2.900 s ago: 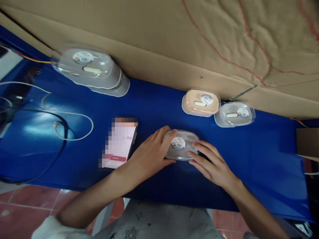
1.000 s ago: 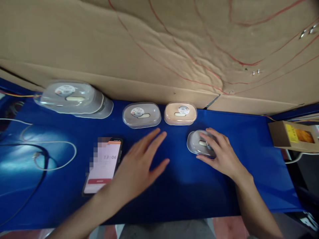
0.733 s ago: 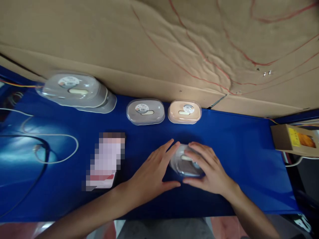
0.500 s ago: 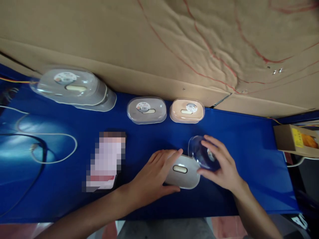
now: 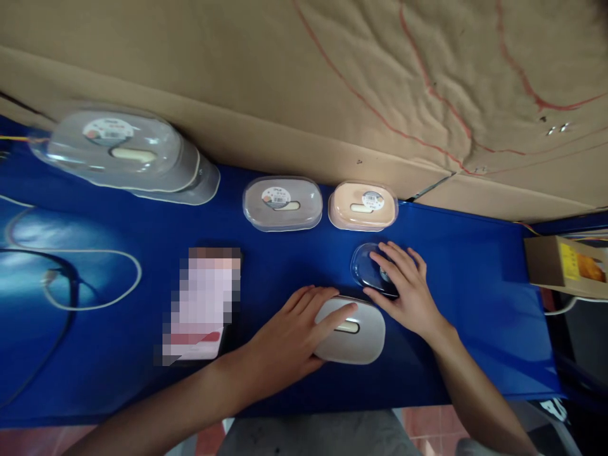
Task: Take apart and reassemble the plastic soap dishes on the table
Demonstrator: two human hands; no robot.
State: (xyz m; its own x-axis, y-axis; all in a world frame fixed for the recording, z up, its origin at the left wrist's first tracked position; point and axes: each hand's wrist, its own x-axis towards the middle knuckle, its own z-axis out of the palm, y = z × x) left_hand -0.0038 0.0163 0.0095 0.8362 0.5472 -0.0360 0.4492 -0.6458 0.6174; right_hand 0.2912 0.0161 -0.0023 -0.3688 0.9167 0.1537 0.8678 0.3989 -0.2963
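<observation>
A grey oval box (image 5: 368, 339) with a cream slot on top sits near the table's front edge. My left hand (image 5: 304, 323) is wrapped round its left end, index finger over the top. Just behind the box, a clear plastic lid (image 5: 363, 266) with a round sticker lies on the blue cloth. The fingers of my right hand (image 5: 403, 285) are curved over the lid's right part and hold it, partly hiding the sticker.
Covered grey boxes (image 5: 161, 149) are stacked at the back left. A covered grey box (image 5: 304, 193) and a peach box (image 5: 351, 202) stand at centre back. A blurred phone (image 5: 204, 297), a white cable (image 5: 114, 252) and a carton (image 5: 546, 259) are also there.
My right hand has moved the clear lid back and left, off the grey box's corner, and lowered it to the cloth. My left index finger now reaches over the box top. The view has shifted slightly.
</observation>
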